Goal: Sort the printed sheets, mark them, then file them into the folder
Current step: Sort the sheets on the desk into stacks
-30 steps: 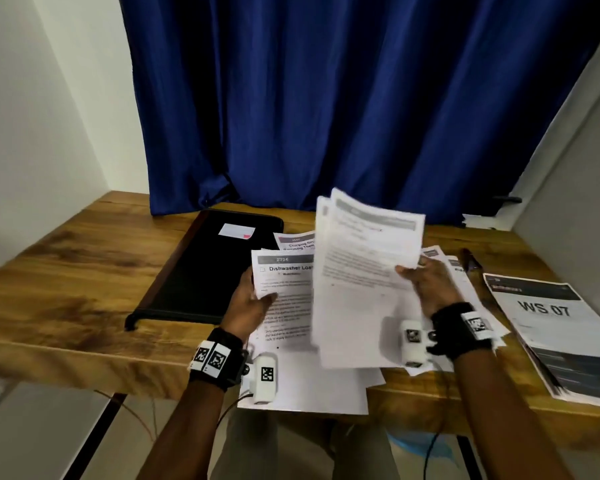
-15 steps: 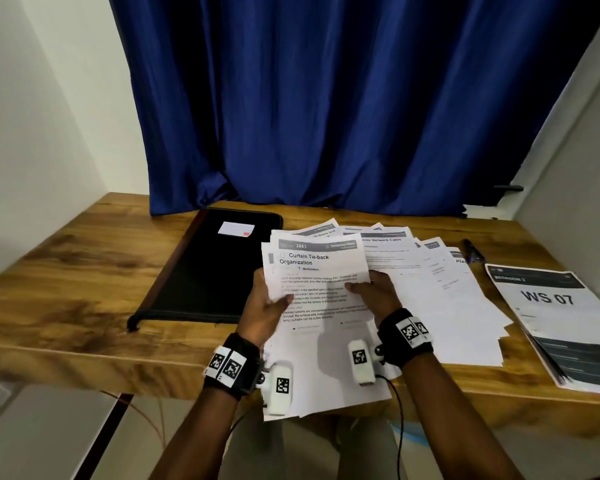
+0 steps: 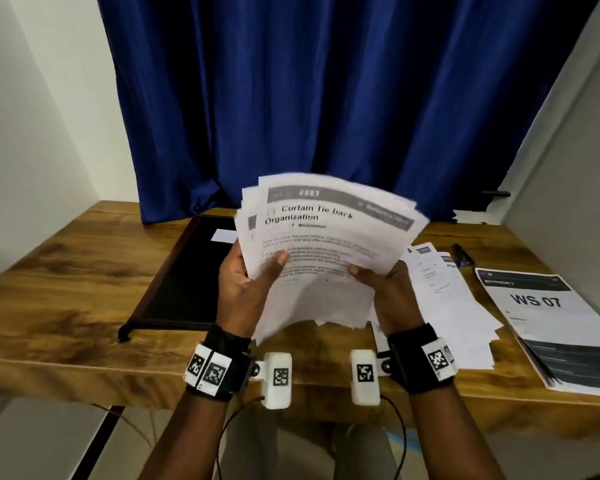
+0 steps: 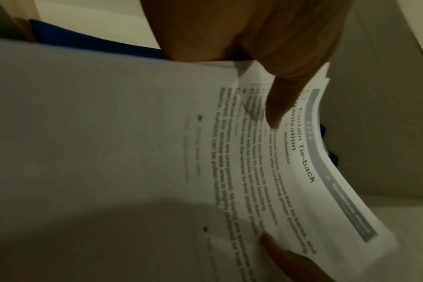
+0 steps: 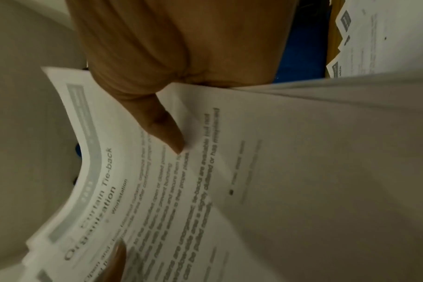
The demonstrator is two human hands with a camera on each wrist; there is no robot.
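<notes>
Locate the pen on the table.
In the head view the pen lies at the table's far right, behind the WS 07 booklet and beside the loose sheets.

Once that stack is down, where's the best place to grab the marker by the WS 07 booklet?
Probably mid-barrel, pinched from above across its width with the right hand, the nearer one. The marker lies flat on the table, long and narrow, angled away, between the spread sheets and the booklet. Its sides look clear, though it is small in view.
</notes>
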